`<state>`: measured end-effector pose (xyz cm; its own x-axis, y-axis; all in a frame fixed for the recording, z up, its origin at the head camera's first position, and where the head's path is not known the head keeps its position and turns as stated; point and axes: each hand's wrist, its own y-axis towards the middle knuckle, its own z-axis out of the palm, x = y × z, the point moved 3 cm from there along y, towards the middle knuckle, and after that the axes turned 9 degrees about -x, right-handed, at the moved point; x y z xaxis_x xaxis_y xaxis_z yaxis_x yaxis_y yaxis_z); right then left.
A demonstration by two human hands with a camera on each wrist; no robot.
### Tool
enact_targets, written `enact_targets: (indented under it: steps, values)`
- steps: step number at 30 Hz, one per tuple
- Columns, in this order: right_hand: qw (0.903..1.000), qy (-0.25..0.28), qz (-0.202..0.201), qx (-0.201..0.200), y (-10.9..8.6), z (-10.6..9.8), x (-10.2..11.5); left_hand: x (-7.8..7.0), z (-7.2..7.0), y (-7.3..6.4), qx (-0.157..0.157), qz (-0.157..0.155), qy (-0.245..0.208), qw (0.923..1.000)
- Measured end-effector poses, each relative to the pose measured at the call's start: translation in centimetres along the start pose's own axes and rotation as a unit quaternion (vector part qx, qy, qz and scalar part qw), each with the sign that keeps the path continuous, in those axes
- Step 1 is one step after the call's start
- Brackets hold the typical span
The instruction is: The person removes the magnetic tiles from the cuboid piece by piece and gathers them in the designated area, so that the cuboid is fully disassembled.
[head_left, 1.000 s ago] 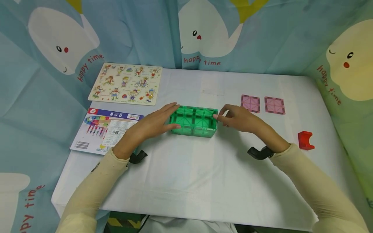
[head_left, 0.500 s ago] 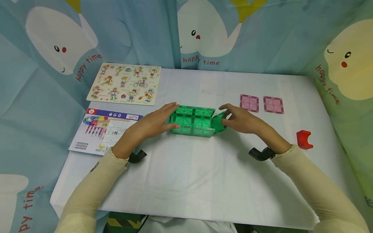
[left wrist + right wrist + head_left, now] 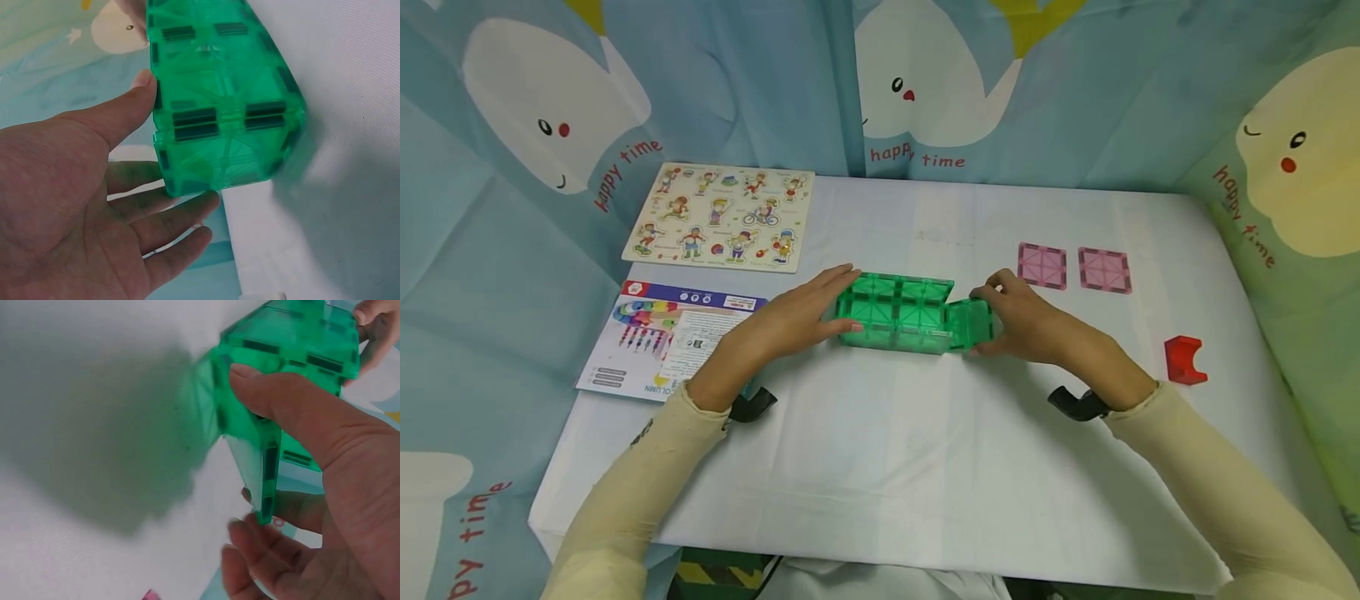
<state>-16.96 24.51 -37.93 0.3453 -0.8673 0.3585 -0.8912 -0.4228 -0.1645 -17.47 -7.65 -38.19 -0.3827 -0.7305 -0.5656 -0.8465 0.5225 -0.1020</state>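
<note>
A long open-topped box of clear green magnetic tiles (image 3: pixel 895 314) lies mid-table. My left hand (image 3: pixel 782 323) holds its left end, thumb on the near edge and index finger at the far corner. In the left wrist view, the thumb tip presses the edge of the box (image 3: pixel 228 112) while several fingers spread loosely past its end. At the right end, my right hand (image 3: pixel 1037 323) pinches a green square tile (image 3: pixel 972 323) that stands swung out from the box. The right wrist view shows the thumb on the tile's face (image 3: pixel 244 434) and the fingers near its far edge.
Two pink square tiles (image 3: pixel 1042 266) lie flat beyond the right hand. A red notched block (image 3: pixel 1184 360) sits near the right table edge. A picture puzzle board (image 3: pixel 722 218) and a printed booklet (image 3: pixel 662 337) lie on the left. Patterned curtains (image 3: pixel 760 83) hang behind.
The right-end tile has swung outward from the box, and my right hand has gone slightly right and nearer with it. The left hand and the box have stayed in place.
</note>
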Motion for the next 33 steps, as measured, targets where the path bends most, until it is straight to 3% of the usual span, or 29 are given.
enact_targets:
  steps: [5,14,23,33]
  values:
    - [0.9988,-0.033,-0.019,-0.031,-0.6,-0.1,-0.8,0.0,0.0,-0.1,-0.002,0.002,0.000,1.0000]
    - [0.9966,-0.031,0.006,-0.076,-0.3,-2.0,-4.6,-0.1,-0.1,-0.2,-0.002,0.001,0.004,1.0000]
    - [0.9925,0.002,-0.019,-0.121,3.4,-1.9,-6.5,0.0,-0.1,-0.2,-0.004,0.003,0.007,1.0000]
    - [0.9947,0.013,0.041,-0.094,6.8,-1.2,-7.7,0.0,0.0,-0.1,-0.002,0.005,0.003,1.0000]
